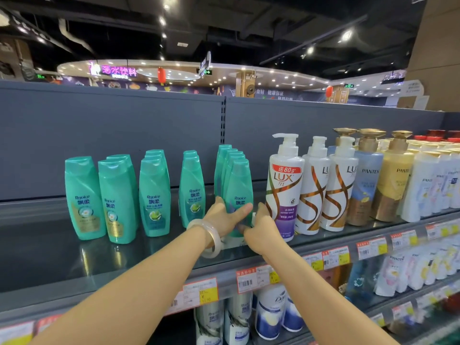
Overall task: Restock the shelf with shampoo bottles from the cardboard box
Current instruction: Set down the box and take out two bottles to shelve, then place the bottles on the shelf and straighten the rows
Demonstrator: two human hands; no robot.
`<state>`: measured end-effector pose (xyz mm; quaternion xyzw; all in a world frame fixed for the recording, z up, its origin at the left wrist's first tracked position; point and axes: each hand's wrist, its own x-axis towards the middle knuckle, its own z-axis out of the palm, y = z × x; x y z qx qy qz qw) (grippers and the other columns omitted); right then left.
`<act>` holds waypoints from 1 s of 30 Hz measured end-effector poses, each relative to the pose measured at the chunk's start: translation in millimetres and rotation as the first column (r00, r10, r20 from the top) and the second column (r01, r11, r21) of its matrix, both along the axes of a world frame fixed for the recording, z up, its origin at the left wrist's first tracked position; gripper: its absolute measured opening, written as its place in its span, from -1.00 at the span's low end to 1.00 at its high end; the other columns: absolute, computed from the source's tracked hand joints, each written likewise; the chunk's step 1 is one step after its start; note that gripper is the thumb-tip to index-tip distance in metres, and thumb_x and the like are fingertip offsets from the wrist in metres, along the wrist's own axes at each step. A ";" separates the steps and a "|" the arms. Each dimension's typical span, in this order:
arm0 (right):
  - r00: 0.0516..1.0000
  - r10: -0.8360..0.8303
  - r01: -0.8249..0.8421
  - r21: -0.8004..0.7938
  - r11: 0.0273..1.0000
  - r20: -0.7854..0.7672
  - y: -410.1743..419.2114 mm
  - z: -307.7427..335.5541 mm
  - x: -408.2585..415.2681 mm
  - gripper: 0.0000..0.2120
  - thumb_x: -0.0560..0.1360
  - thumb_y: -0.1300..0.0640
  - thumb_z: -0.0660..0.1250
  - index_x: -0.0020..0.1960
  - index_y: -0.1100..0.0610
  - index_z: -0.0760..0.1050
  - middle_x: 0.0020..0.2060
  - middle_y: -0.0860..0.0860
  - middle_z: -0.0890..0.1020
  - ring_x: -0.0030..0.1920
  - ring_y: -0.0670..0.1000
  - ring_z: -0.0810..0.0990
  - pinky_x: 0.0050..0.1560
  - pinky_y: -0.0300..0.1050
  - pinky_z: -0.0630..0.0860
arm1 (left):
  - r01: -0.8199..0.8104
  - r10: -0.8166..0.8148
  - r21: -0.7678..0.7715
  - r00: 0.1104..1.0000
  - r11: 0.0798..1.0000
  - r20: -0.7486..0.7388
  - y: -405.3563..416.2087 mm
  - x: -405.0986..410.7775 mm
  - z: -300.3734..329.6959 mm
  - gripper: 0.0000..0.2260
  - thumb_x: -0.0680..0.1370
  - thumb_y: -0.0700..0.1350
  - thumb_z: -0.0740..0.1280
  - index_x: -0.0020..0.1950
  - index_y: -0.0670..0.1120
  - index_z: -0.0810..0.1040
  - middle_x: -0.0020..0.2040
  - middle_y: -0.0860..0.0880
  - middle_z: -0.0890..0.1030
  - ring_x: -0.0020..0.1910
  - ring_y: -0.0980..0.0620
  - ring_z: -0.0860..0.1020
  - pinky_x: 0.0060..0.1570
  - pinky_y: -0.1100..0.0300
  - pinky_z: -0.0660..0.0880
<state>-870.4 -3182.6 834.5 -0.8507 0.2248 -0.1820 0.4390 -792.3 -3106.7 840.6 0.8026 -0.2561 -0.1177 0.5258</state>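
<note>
Both hands reach onto the shelf and clasp one green shampoo bottle: the left hand wraps its near left side, the right hand grips its base. More green bottles stand left; white pump bottles right.

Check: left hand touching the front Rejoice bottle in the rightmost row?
Touching. Head view: left hand wraps the front Rejoice bottle, thumb lying across its label.
</note>
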 end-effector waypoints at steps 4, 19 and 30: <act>0.996 0.011 -0.004 -0.075 0.997 0.089 13.8 -0.3 -9.1 -0.42 0.52 0.29 0.25 0.46 0.14 0.09 0.33 0.09 0.38 0.33 0.09 0.40 0.26 -0.08 0.45 | -0.057 0.057 -0.076 0.998 0.996 0.001 10.0 -11.7 3.7 -0.45 0.54 0.02 0.29 0.43 -0.18 0.21 0.21 0.01 0.43 0.16 0.07 0.41 0.00 0.35 0.25; 0.876 0.430 -0.398 -0.174 0.901 0.219 187.1 -1.2 31.7 -0.51 0.50 0.21 0.31 0.39 0.18 0.25 0.30 0.08 0.40 0.34 0.05 0.36 0.23 -0.27 0.23 | -0.494 0.556 -0.276 0.798 0.825 0.233 224.6 -30.4 0.8 -0.71 0.48 -0.25 0.36 0.20 -0.16 0.47 0.14 -0.02 0.51 0.07 0.05 0.52 0.10 0.20 0.46; 0.559 0.825 -0.800 -0.211 0.562 0.076 498.6 -30.3 -23.3 -0.52 0.47 0.22 0.33 0.36 0.24 0.31 0.31 0.18 0.42 0.31 0.12 0.41 0.27 -0.12 0.30 | -0.869 0.873 -0.130 0.452 0.478 0.186 541.3 -160.1 -38.0 -0.60 0.48 -0.17 0.38 0.30 -0.18 0.43 0.19 -0.09 0.52 0.13 -0.01 0.51 0.22 0.05 0.46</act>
